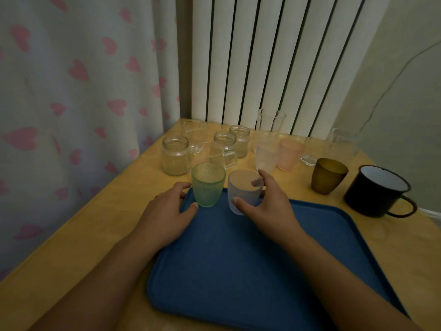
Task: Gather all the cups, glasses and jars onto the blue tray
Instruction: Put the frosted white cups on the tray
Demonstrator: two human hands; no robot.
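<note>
Blue tray [238,271] is laid nearest; on it, a frosted cup [242,194] is grasped by the right hand [269,209], while the left hand [167,211] fingers [183,186] are curved, released, beside the green cup [208,185].

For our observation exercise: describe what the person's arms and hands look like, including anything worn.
Both forearms are bare, with no sleeves in view. The left hand and right hand wear no gloves, rings, watch or bracelets that show. Fingernails look short and unpainted.
</note>
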